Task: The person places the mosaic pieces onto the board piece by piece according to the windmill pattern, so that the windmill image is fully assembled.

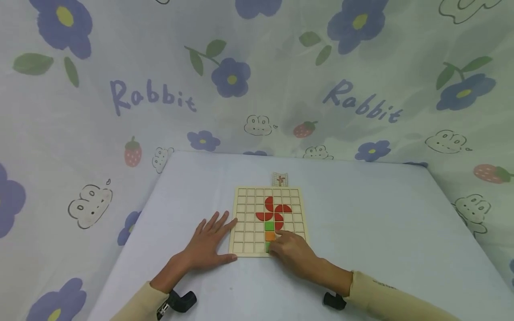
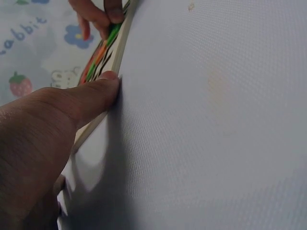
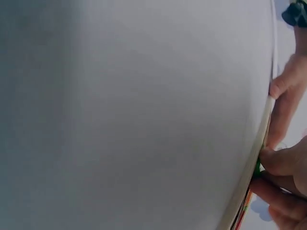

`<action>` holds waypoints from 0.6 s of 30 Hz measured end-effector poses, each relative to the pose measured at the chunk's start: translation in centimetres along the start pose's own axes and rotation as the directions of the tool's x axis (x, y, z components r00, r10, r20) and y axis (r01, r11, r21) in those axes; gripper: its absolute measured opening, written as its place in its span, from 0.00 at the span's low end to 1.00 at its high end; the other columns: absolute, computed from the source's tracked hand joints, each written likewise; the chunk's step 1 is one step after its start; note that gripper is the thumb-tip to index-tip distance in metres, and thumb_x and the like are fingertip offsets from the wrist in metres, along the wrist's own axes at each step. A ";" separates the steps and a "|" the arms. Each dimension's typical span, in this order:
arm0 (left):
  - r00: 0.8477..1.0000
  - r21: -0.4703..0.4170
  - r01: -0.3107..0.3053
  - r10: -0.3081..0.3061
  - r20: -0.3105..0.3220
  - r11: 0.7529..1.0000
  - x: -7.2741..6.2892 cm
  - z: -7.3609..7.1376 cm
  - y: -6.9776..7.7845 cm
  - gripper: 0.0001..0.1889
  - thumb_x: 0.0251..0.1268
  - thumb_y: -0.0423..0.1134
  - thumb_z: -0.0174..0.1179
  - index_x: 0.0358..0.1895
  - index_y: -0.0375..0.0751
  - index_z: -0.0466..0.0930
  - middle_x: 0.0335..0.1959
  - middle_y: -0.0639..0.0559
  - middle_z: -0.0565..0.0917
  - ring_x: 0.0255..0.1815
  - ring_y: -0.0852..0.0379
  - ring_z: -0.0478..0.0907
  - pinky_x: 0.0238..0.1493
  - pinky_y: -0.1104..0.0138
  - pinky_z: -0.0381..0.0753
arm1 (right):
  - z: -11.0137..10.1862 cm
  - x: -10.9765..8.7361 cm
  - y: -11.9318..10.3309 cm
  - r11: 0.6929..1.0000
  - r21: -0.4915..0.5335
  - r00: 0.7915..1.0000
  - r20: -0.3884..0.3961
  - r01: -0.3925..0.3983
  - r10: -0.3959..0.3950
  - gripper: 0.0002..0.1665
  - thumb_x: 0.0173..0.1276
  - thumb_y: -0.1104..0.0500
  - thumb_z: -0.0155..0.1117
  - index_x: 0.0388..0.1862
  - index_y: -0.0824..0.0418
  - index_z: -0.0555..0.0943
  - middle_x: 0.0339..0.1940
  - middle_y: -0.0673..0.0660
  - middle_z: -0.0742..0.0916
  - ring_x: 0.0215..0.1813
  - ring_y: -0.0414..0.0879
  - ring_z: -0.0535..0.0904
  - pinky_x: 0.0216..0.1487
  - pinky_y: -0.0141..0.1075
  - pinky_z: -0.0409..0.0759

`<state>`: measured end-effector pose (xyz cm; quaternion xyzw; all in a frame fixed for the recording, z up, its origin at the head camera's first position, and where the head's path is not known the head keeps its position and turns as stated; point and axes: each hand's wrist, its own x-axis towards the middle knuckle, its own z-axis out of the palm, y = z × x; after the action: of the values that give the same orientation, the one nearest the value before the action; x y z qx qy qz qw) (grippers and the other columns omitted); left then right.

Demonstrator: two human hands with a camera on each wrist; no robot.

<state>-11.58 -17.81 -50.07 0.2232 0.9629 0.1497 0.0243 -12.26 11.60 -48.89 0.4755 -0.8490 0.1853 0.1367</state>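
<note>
A wooden grid board point(image 1: 243, 235) lies on the table with red quarter-round pieces point(image 1: 263, 216) set in a pinwheel. Below the pinwheel, a green square tile point(image 1: 269, 226) and an orange square tile point(image 1: 270, 236) sit in one column. At the foot of that column my right hand point(image 1: 295, 253) pinches another green square tile point(image 1: 267, 247) between thumb and finger, partly covering it. Fingers spread, my left hand point(image 1: 205, 246) rests beside the board's left side. In the left wrist view its thumb point(image 2: 98, 92) touches the board's near edge.
Just beyond the board's far edge lies a small pattern card point(image 1: 280, 179) showing a red pinwheel on a grid. White cloth covers the table point(image 1: 369, 214). A curtain point(image 1: 281, 98) printed with flowers and rabbits hangs behind it.
</note>
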 end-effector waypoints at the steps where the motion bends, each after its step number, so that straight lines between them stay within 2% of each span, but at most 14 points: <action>1: 1.000 -0.003 -0.004 0.004 -0.001 1.000 0.0 -0.1 0.0 0.51 0.54 0.70 0.63 0.78 0.51 0.56 0.79 0.44 0.52 0.78 0.40 0.43 0.70 0.37 0.46 | 0.1 0.1 -0.1 1.000 -0.004 1.000 -0.003 0.002 -0.002 0.07 0.53 0.67 0.77 0.30 0.58 0.87 0.28 0.49 0.89 0.34 0.39 0.84 0.60 0.44 0.76; 3: 1.000 -0.006 -0.007 0.007 0.003 1.000 0.1 -0.2 -0.1 0.51 0.54 0.69 0.62 0.78 0.51 0.56 0.79 0.44 0.52 0.78 0.40 0.43 0.70 0.37 0.46 | 0.1 0.2 -0.2 1.000 -0.016 1.000 -0.003 0.003 -0.003 0.07 0.54 0.67 0.77 0.30 0.58 0.88 0.28 0.50 0.89 0.34 0.40 0.84 0.59 0.44 0.77; 7: 1.000 -0.006 -0.002 0.003 0.018 1.000 0.1 -0.3 0.0 0.51 0.54 0.70 0.62 0.78 0.51 0.56 0.79 0.44 0.51 0.78 0.40 0.42 0.70 0.37 0.45 | -0.2 0.4 -0.4 0.998 -0.051 0.999 0.005 -0.034 0.034 0.05 0.55 0.64 0.77 0.30 0.56 0.89 0.28 0.48 0.88 0.33 0.40 0.83 0.47 0.37 0.83; 10: 1.000 -0.020 0.001 0.000 0.030 1.000 0.2 -0.4 0.0 0.51 0.54 0.70 0.62 0.78 0.51 0.55 0.79 0.44 0.51 0.78 0.40 0.42 0.70 0.37 0.44 | -0.3 0.4 -0.3 0.994 -0.084 0.997 0.013 -0.070 0.071 0.06 0.55 0.61 0.79 0.30 0.53 0.90 0.29 0.45 0.88 0.32 0.39 0.82 0.36 0.32 0.81; 14: 0.999 -0.031 0.007 -0.005 0.046 0.999 0.3 -0.5 0.2 0.51 0.55 0.70 0.61 0.78 0.52 0.55 0.79 0.45 0.50 0.79 0.41 0.41 0.70 0.38 0.44 | -0.4 0.1 0.0 0.995 -0.067 0.997 0.003 -0.075 0.075 0.08 0.53 0.62 0.80 0.29 0.51 0.89 0.28 0.43 0.88 0.30 0.37 0.82 0.34 0.32 0.79; 18: 0.996 -0.016 0.036 -0.034 0.083 0.999 0.4 -1.0 0.6 0.50 0.54 0.69 0.63 0.78 0.51 0.56 0.79 0.44 0.52 0.78 0.40 0.43 0.70 0.38 0.46 | -0.7 0.0 0.6 1.000 -0.005 0.999 0.041 -0.025 0.026 0.08 0.54 0.62 0.79 0.30 0.51 0.88 0.29 0.42 0.87 0.31 0.35 0.80 0.35 0.30 0.79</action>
<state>-11.80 -17.37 -48.96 0.2121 0.9634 0.1485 0.0687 -12.76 12.18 -48.37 0.4680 -0.8580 0.1756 0.1179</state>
